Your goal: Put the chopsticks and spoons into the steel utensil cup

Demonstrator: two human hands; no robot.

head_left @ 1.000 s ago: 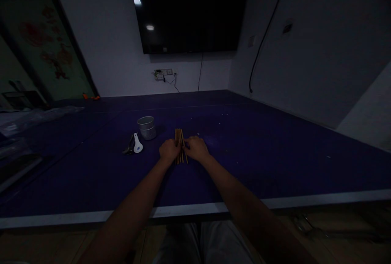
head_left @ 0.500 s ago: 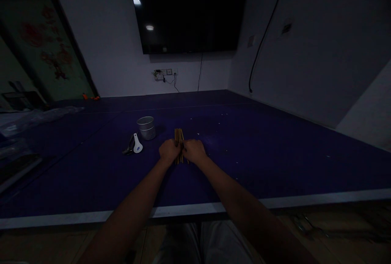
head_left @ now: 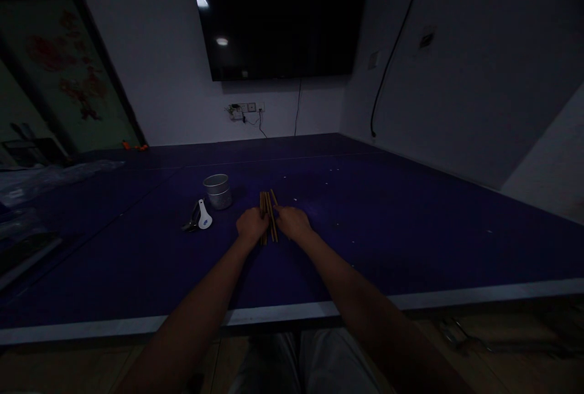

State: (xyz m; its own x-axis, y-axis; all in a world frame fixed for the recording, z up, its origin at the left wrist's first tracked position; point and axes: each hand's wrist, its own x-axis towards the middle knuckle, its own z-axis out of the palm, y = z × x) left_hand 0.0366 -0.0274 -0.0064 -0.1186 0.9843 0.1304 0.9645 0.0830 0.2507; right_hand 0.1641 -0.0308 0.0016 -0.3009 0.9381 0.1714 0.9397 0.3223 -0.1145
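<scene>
In the head view, a bunch of wooden chopsticks (head_left: 271, 219) lies on the dark blue tabletop (head_left: 387, 224), pointing away from me. My left hand (head_left: 251, 224) is closed around the left part of the bunch, partly covering it. On the other side, my right hand (head_left: 293, 222) pinches a chopstick that slants apart from the others; its lower end shows just under the hand. To the left stands a silver metal cup (head_left: 218, 194). A white spoon (head_left: 205, 217) with a blue mark lies near it, beside a dark shiny object (head_left: 191, 222) whose kind is unclear.
Small white scraps (head_left: 295, 199) are scattered to the right. Crumpled clear plastic (head_left: 68, 174) lies at the far left. The table's pale front edge (head_left: 283, 313) runs below my forearms. A large dark television (head_left: 283, 17) hangs on the wall behind.
My right hand has shifted slightly to the right, tilting a chopstick away from the bunch, and a gap has opened between the sticks. My left hand has barely moved.
</scene>
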